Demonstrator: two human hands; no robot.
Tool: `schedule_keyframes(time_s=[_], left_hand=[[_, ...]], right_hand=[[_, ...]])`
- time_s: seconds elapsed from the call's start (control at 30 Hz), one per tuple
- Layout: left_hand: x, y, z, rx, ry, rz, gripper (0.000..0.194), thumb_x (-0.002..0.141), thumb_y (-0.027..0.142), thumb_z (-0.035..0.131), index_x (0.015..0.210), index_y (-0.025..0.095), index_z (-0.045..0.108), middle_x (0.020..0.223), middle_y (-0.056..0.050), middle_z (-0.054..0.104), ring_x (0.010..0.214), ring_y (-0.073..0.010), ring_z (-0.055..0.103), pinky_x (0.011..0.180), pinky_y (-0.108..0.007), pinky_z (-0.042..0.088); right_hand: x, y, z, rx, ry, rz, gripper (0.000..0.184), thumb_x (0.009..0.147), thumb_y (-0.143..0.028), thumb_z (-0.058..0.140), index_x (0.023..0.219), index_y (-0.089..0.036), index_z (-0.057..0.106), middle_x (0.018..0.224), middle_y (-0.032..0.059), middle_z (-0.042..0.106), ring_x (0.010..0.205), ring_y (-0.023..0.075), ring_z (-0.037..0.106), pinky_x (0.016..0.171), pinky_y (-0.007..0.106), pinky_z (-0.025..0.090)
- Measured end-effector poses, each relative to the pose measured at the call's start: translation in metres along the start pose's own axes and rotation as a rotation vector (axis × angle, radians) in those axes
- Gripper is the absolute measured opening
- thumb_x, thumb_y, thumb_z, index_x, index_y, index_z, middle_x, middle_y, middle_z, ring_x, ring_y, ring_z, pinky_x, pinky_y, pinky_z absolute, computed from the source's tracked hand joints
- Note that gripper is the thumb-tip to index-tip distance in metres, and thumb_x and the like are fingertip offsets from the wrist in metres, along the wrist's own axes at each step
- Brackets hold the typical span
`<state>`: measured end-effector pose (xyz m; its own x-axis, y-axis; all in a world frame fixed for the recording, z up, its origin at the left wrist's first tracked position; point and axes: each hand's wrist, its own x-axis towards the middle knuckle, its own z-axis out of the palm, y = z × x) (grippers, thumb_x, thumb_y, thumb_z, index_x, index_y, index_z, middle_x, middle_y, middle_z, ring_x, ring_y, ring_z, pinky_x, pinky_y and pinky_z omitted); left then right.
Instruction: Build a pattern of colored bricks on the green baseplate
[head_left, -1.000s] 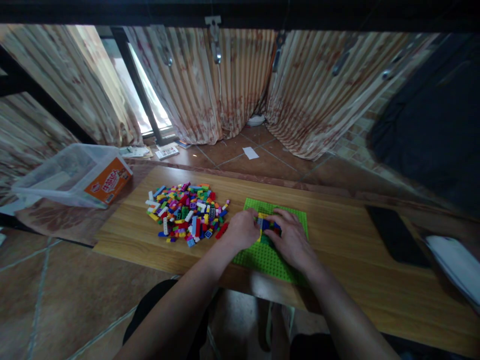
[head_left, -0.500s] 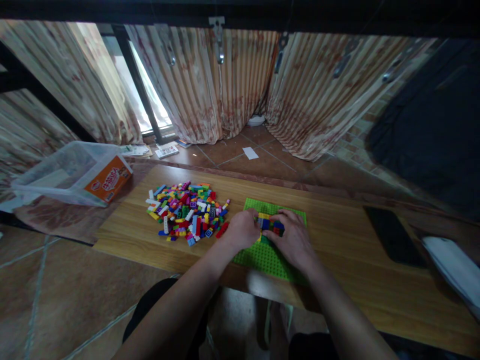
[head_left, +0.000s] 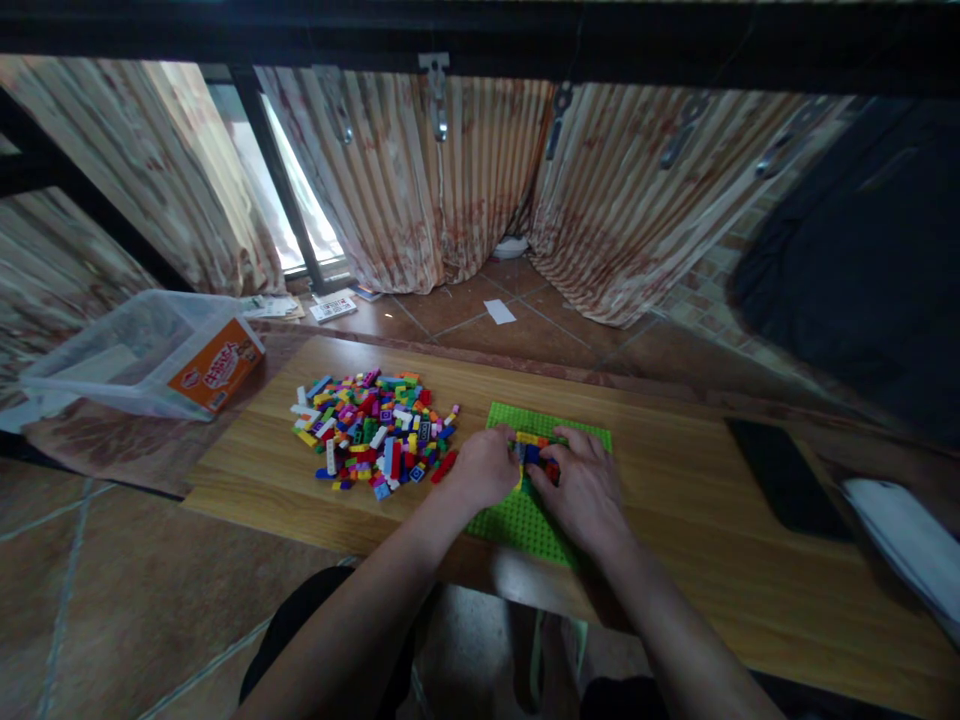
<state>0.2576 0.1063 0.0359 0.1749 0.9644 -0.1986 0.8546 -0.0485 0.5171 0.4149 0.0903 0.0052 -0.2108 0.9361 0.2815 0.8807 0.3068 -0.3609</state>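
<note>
On the green baseplate [head_left: 517,525], the brick build [head_left: 533,453] lies between the curled left hand [head_left: 487,467] and the right hand [head_left: 588,482], thumb and fingers parted, whether either pinches it unclear.

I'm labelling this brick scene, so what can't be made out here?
In the head view:
Left hand: grip unclear, fingertips mostly hidden by the hand itself.
Assembled bricks: partly covered by that hand and the right hand.
Brick pile: lower pieces buried under upper ones.
White object: cut off by the right edge.
</note>
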Motion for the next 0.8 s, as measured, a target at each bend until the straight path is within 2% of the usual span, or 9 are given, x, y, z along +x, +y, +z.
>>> schedule_keyframes(time_s=[0.23, 0.4, 0.57, 0.8], left_hand=[[0.000, 0.000, 0.000, 0.005, -0.004, 0.007, 0.028, 0.085, 0.019, 0.044, 0.103, 0.015, 0.065, 0.092, -0.011, 0.072, 0.087, -0.0222, 0.068, 0.075, -0.029, 0.051], [0.002, -0.002, 0.003, -0.004, 0.000, -0.011, 0.028, 0.085, 0.021, 0.045, 0.105, 0.016, 0.064, 0.092, -0.011, 0.072, 0.087, -0.0225, 0.069, 0.075, -0.029, 0.051], [0.002, -0.003, 0.004, -0.019, 0.004, -0.005, 0.029, 0.086, 0.022, 0.046, 0.109, 0.016, 0.063, 0.095, -0.011, 0.072, 0.091, -0.0224, 0.068, 0.078, -0.029, 0.051], [0.000, -0.001, 0.002, 0.002, 0.008, -0.001, 0.026, 0.086, 0.022, 0.045, 0.102, 0.015, 0.064, 0.091, -0.011, 0.072, 0.087, -0.0225, 0.068, 0.075, -0.029, 0.051]], right_hand=[[-0.003, -0.010, 0.004, -0.029, 0.049, 0.068, 0.016, 0.079, -0.025, 0.056, 0.085, -0.019, 0.070, 0.115, 0.0124, 0.061, 0.108, 0.0310, 0.051, 0.095, 0.046, 0.045], [-0.006, -0.008, 0.008, -0.034, 0.113, 0.070, 0.015, 0.076, -0.021, 0.055, 0.082, -0.022, 0.069, 0.112, 0.0101, 0.060, 0.105, 0.0293, 0.053, 0.092, 0.045, 0.046], [-0.006, -0.010, 0.008, -0.062, 0.110, 0.045, 0.014, 0.079, -0.023, 0.055, 0.083, -0.022, 0.069, 0.112, 0.0103, 0.061, 0.105, 0.0293, 0.052, 0.092, 0.046, 0.046], [-0.006, -0.020, 0.005, -0.015, 0.061, 0.122, 0.022, 0.081, -0.020, 0.050, 0.091, -0.020, 0.069, 0.111, 0.0123, 0.062, 0.106, 0.0299, 0.052, 0.094, 0.046, 0.044]])
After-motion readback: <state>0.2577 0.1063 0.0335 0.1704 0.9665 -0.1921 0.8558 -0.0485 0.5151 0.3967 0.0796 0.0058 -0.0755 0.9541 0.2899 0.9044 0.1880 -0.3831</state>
